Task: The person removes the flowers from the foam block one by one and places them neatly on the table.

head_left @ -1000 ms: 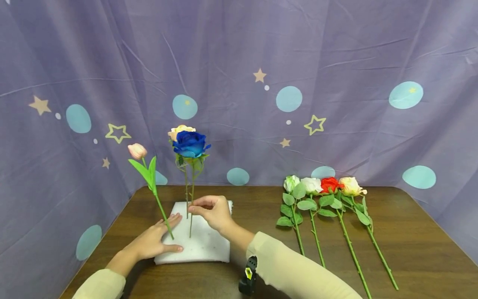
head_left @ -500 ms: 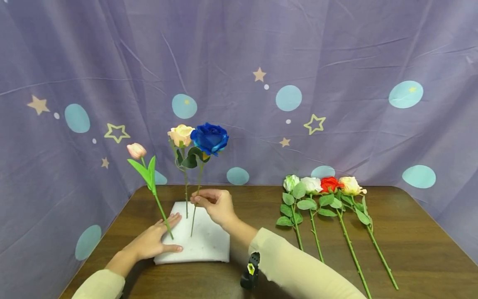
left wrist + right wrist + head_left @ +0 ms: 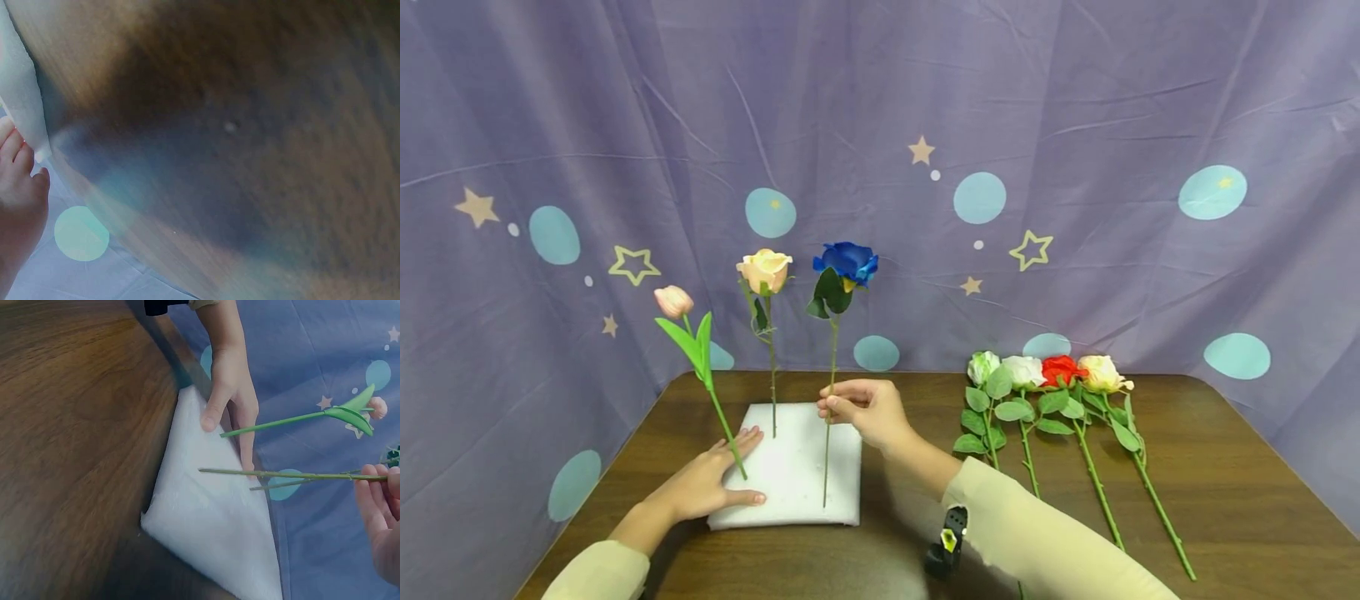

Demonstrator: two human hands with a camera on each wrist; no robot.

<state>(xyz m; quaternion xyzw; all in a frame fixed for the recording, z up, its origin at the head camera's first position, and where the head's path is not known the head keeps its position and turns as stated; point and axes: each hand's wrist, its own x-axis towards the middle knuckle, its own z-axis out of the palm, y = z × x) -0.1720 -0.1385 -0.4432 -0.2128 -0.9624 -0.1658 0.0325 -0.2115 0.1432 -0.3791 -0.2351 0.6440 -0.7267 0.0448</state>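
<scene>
My right hand (image 3: 872, 412) pinches the stem of a blue rose (image 3: 847, 262) between thumb and fingertips. That stem hangs nearly upright, its lower end over the right front part of a white foam block (image 3: 797, 467). My left hand (image 3: 707, 483) rests spread on the block's left side, thumb toward the front. A pink tulip (image 3: 674, 302) leans left from the foam beside the left hand. Behind it a cream rose (image 3: 766, 272) stands upright in the block. The right wrist view shows the blue rose's stem (image 3: 281, 474) crossing over the foam.
On the table's right side lie a green-white rose (image 3: 983, 368), a white rose (image 3: 1025, 372), a red rose (image 3: 1062, 372) and a pale yellow rose (image 3: 1102, 374), stems toward the front. A patterned curtain (image 3: 880, 125) hangs behind the wooden table (image 3: 917, 392).
My right hand has carried the blue rose to the right, away from the cream rose, and its stem end has come over the block's front right. The left hand has stayed in place.
</scene>
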